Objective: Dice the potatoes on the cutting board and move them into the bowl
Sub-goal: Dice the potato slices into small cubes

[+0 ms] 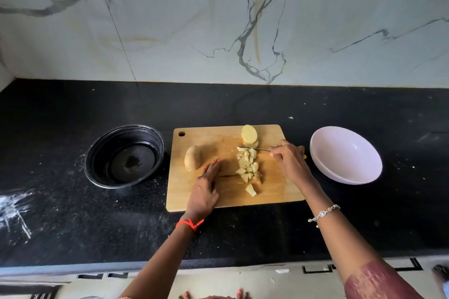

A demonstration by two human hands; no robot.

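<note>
The big black stone table holds a light brown wooden cutting board in the middle. A round black bowl sits to its left. A round white bowl sits just beside its right edge, and I can see no potato in it. The right hand has its grip closed round a small knife with a thin silver blade. The left hand lies flat on the board with straight fingers and holds nothing. A whole brown potato lies just beside the left fingertips; I cannot tell if they touch it. A yellow cut half potato sits at the far edge of the board. A row of little yellow potato pieces lies between the two hands. The blade lies across the far end of that row, just in front of the half potato. I think the cutting is partly done. Next, the half needs a steady hold while it is cut, or the pieces must be pushed right, over the board's edge, into the white bowl without spilling.
</note>
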